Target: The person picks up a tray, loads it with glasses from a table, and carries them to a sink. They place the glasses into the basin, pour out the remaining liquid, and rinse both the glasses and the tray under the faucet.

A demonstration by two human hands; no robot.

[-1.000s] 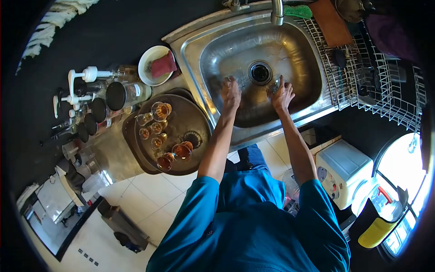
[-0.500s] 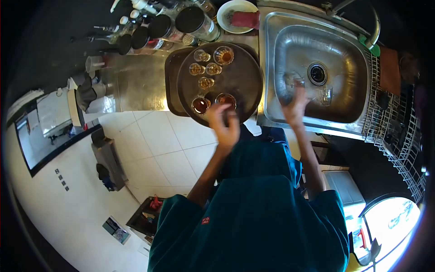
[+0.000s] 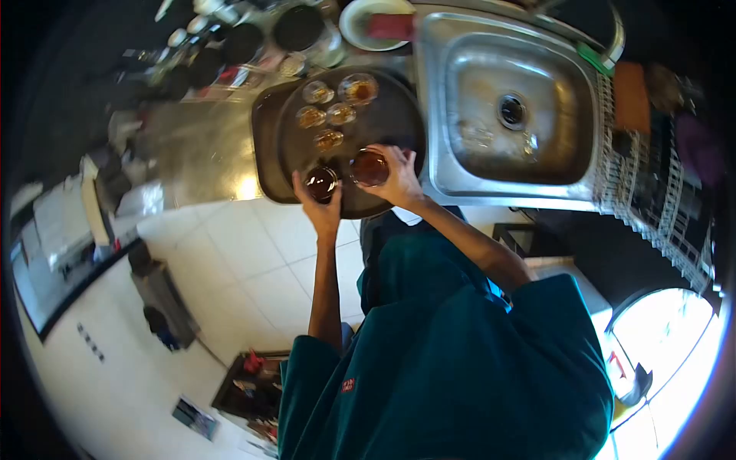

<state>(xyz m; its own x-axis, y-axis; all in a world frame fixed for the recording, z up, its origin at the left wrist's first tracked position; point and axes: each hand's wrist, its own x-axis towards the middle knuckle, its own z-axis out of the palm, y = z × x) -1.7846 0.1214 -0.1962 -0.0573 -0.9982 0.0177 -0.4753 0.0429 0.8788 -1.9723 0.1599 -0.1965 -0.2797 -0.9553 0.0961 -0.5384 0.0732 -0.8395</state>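
On the round dark tray (image 3: pixel 395 107), my left hand (image 3: pixel 320 208) has its fingers and thumb around a glass of dark liquid (image 3: pixel 320 182) near the front edge. Just to its right, my right hand (image 3: pixel 397 175) grips a second glass of reddish-brown liquid (image 3: pixel 370 167). Farther back on the tray stand several small glasses (image 3: pixel 329 139) with amber liquid and one wider glass (image 3: pixel 358 90). Motion blurs the view slightly.
Right of the tray is a steel sink (image 3: pixel 475 77) with small clear glasses (image 3: pixel 478 136) inside. A wire rack (image 3: pixel 652 207) stands beyond it. Dark-lidded jars (image 3: pixel 297 28) and a white bowl (image 3: pixel 354 27) with a red cloth (image 3: pixel 391 27) line the back.
My right hand has left the sink and taken hold of the right-hand dark glass. My left hand has shifted left onto the other one. The whole view has moved.
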